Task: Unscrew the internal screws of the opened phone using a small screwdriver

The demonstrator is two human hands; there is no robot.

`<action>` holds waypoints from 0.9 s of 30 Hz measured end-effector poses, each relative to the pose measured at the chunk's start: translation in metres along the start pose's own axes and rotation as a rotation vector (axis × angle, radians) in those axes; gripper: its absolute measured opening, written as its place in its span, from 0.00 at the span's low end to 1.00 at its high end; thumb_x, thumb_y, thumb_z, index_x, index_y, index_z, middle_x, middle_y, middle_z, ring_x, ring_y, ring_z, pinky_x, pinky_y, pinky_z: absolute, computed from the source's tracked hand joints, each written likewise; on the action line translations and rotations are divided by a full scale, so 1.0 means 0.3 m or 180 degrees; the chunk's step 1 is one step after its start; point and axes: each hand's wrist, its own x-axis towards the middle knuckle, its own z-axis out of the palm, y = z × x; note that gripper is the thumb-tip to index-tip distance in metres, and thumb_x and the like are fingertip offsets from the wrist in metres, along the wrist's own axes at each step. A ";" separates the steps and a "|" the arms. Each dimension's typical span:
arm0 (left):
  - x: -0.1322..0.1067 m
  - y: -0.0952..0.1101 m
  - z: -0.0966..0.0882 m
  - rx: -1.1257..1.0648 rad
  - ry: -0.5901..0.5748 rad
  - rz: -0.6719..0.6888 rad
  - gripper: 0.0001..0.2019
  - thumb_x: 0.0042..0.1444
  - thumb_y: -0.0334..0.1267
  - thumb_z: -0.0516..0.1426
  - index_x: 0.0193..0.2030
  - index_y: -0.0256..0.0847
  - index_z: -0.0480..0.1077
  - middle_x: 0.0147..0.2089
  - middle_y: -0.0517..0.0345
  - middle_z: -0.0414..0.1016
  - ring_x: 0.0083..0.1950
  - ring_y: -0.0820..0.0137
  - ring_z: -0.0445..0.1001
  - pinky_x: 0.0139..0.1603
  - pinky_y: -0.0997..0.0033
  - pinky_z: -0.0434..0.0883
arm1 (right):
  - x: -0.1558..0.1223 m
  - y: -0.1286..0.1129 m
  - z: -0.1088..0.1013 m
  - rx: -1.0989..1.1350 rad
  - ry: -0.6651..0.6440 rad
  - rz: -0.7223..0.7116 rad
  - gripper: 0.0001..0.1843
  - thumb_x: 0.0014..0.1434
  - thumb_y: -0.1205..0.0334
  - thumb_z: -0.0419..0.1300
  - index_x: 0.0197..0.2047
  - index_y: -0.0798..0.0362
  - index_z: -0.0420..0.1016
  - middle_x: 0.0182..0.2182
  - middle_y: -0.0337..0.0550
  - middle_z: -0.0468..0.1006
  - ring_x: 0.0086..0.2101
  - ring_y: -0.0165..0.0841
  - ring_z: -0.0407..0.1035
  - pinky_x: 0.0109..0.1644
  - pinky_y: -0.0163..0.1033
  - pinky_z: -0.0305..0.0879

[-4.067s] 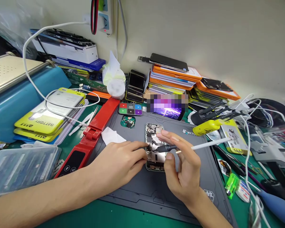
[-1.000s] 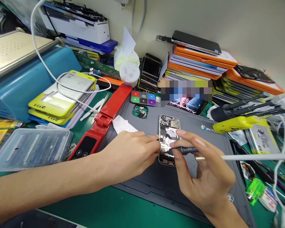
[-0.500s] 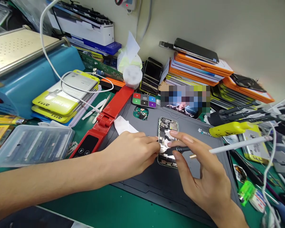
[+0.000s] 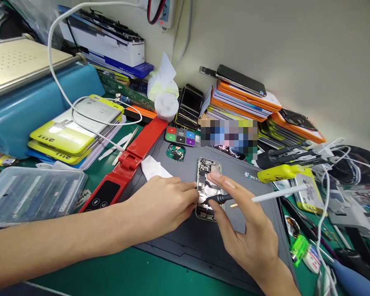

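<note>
Opened smartphone point(image 4: 209, 190), internals up, lies on the grey work mat point(image 4: 191, 255), long side running roughly away from the person. Left hand point(image 4: 172, 198) comes in from the left, fingers drawn together, fingertips at the phone's left edge — tips partly hidden, can't tell whether they pinch anything. Right hand point(image 4: 249, 222) grips a black-gripped tool point(image 4: 221, 199) between thumb and fingers, dark tip over the lower half of the phone's insides. Index finger extended above the upper half. A slim white rod point(image 4: 279, 193) with a gold-coloured end passes behind the right fingers, far end out to the right.

Around the phone: white tissue point(image 4: 154, 167) on the mat, just beyond the left hand; small green circuit board point(image 4: 176, 152) farther back; multicoloured case point(image 4: 180, 136) behind that. Lit display point(image 4: 228, 152), mostly pixelated, at the mat's back edge. Red folding device point(image 4: 126, 162) with a black touch panel along the mat's left side. Yellow bottle point(image 4: 276, 173) on its side at the right edge.

Farther out: clear plastic box point(image 4: 33, 197) and yellow battery boxes point(image 4: 68, 131) at left — green lighter point(image 4: 299, 248) and blue-handled tool point(image 4: 356, 277) at right.
</note>
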 end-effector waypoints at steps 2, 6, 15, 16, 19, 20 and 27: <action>0.001 -0.001 0.002 0.0008 0.0018 -0.0003 0.08 0.73 0.33 0.53 0.43 0.42 0.72 0.45 0.63 0.80 0.40 0.61 0.75 0.31 0.58 0.59 | -0.002 0.002 -0.004 0.0014 -0.0037 -0.0016 0.35 0.66 0.83 0.63 0.74 0.67 0.62 0.65 0.61 0.73 0.69 0.37 0.65 0.75 0.42 0.63; 0.000 -0.002 0.004 -0.0017 0.0048 0.0023 0.09 0.74 0.34 0.52 0.42 0.42 0.72 0.44 0.64 0.79 0.39 0.61 0.74 0.31 0.58 0.58 | -0.007 0.003 -0.006 0.0195 -0.0068 0.0038 0.38 0.64 0.86 0.54 0.76 0.66 0.59 0.69 0.62 0.68 0.70 0.43 0.63 0.75 0.52 0.64; -0.002 0.000 0.000 -0.0007 0.0064 0.0005 0.09 0.74 0.35 0.52 0.42 0.42 0.72 0.44 0.64 0.80 0.40 0.62 0.75 0.31 0.58 0.59 | 0.002 0.000 0.002 0.0088 -0.0055 -0.0036 0.38 0.64 0.86 0.55 0.76 0.67 0.59 0.69 0.62 0.69 0.71 0.45 0.62 0.75 0.56 0.62; -0.002 0.000 0.001 -0.0010 0.0061 0.0007 0.09 0.74 0.34 0.52 0.42 0.42 0.72 0.45 0.63 0.80 0.40 0.62 0.75 0.32 0.58 0.59 | 0.001 0.001 0.001 0.0088 -0.0083 -0.0034 0.38 0.64 0.86 0.54 0.76 0.66 0.59 0.69 0.63 0.68 0.72 0.46 0.61 0.75 0.57 0.61; -0.001 -0.002 0.001 -0.0043 0.0025 0.0003 0.08 0.73 0.33 0.53 0.44 0.42 0.72 0.46 0.63 0.80 0.41 0.62 0.76 0.32 0.57 0.60 | 0.001 0.004 0.002 -0.0050 -0.0068 -0.0069 0.39 0.63 0.87 0.59 0.75 0.64 0.60 0.68 0.62 0.71 0.71 0.44 0.63 0.76 0.54 0.62; -0.001 -0.002 0.002 -0.0056 0.0009 -0.0001 0.07 0.72 0.33 0.53 0.44 0.42 0.73 0.47 0.63 0.80 0.42 0.62 0.76 0.32 0.57 0.61 | 0.002 0.004 0.002 -0.0077 -0.0045 -0.0082 0.39 0.63 0.86 0.61 0.75 0.64 0.61 0.67 0.62 0.72 0.70 0.43 0.64 0.76 0.53 0.62; -0.003 -0.001 0.004 0.0016 0.0026 -0.0001 0.08 0.73 0.33 0.53 0.44 0.43 0.73 0.46 0.65 0.80 0.41 0.61 0.75 0.31 0.58 0.60 | 0.006 0.005 0.005 -0.0071 -0.0044 -0.0112 0.38 0.63 0.86 0.59 0.74 0.66 0.61 0.67 0.63 0.71 0.70 0.44 0.64 0.75 0.54 0.63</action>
